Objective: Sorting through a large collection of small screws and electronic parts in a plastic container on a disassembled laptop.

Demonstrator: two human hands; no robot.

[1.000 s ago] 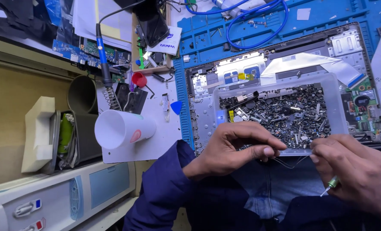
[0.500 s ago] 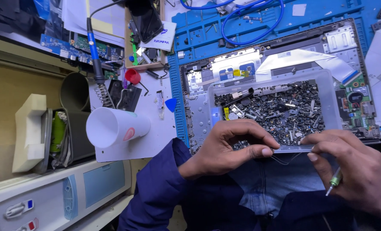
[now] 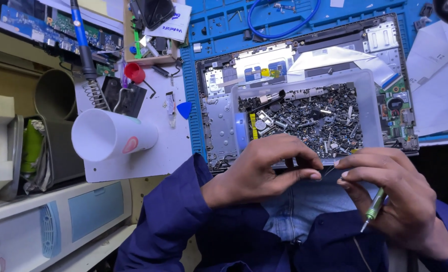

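My left hand [image 3: 267, 168] sits at the near edge of a clear plastic tray [image 3: 371, 118] full of small dark screws and metal parts, its thumb and forefinger pinched on a thin wire [image 3: 329, 173]. My right hand [image 3: 392, 201] is just right of it. Its fingertips meet the same wire, and a green screwdriver [image 3: 374, 208] is tucked in the lower fingers, tip pointing down. The tray rests on an opened laptop base [image 3: 218, 126]. Both hands hover over my lap in blue clothing.
The laptop lies on a blue work mat [image 3: 219, 27] with a blue cable [image 3: 284, 27] at the back. To the left are a white cup on its side [image 3: 110, 136], a soldering iron in its coil stand [image 3: 85, 55], a blue pick [image 3: 184, 109] and circuit boards. White papers [image 3: 435, 85] lie right.
My fingertips have drawn closer together on the thin wire. The view has shifted so the bench items sit slightly further left and up. The tray has not moved.
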